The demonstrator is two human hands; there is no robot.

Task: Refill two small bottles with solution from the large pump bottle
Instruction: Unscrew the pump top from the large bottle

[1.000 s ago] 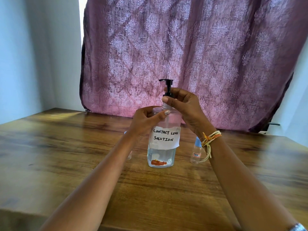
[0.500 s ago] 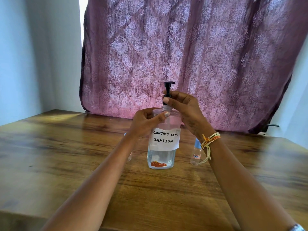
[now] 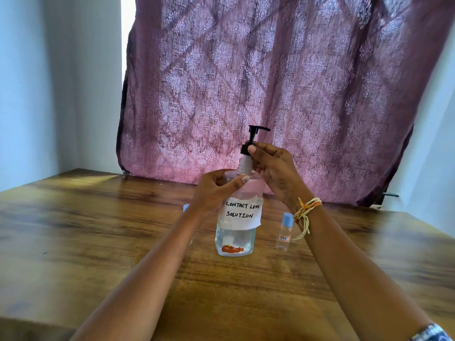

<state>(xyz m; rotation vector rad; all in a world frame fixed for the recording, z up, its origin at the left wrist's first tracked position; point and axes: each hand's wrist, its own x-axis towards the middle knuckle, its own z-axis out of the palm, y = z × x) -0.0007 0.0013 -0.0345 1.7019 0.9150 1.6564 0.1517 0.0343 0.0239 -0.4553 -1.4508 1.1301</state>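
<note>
At the middle of the wooden surface (image 3: 98, 242), upright: the large pump bottle (image 3: 236, 227), labelled "CONTACT LENS SOLUTION". Left grip (image 3: 216, 190) curled round its shoulder; right grip (image 3: 273, 166) pinching the black pump collar (image 3: 245, 148), raised off the threaded neck. Just right, a small capped bottle (image 3: 284, 233); another mostly hidden behind the left wrist.

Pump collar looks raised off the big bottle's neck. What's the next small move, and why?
Probably lift the pump head straight up and out. The right hand pinches its black collar, which sits above the exposed neck threads, so it looks unscrewed, and the left hand steadies the large bottle on the table.
</note>
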